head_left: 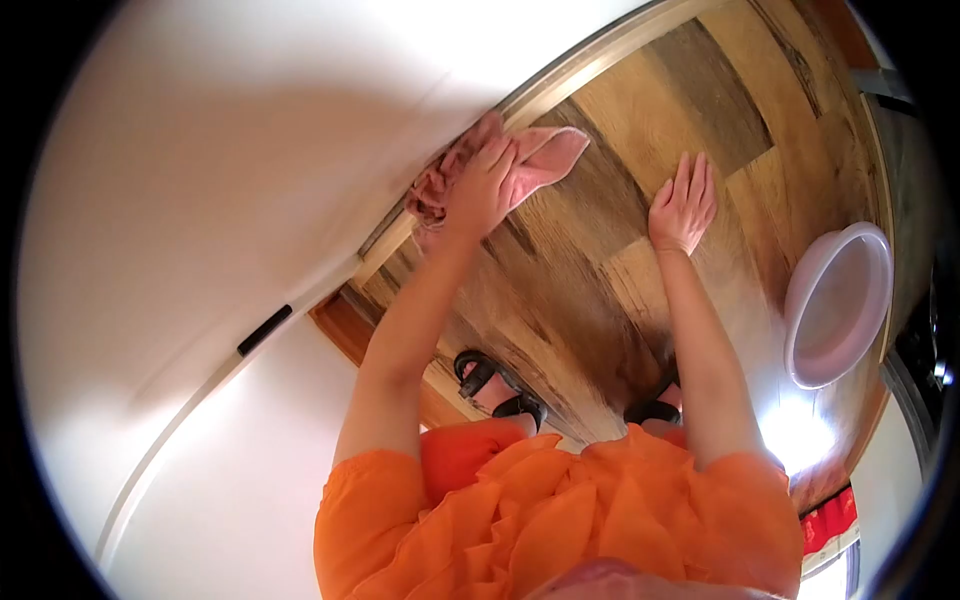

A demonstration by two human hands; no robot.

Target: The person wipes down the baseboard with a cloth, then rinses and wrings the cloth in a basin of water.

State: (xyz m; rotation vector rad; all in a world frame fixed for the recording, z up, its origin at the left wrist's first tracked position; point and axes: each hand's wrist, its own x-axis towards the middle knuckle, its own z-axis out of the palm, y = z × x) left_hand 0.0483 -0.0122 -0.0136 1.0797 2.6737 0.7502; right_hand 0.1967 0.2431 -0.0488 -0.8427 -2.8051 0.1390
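Observation:
My left hand (483, 192) is closed on a crumpled pink cloth (548, 160), pressing it against the wood-patterned floor along the base of the white wall. Part of the cloth bunches up to the left of the hand, and a loose flap spreads out to its right. My right hand (683, 207) lies flat on the floor (590, 225), fingers stretched upward in the view, with nothing in it.
A pale plastic basin (838, 305) stands on the floor at the right. The white wall (230, 150) with its baseboard (590, 62) runs along the left and top. My feet in black sandals (500, 388) are below my hands. A bright light reflection lies near the basin.

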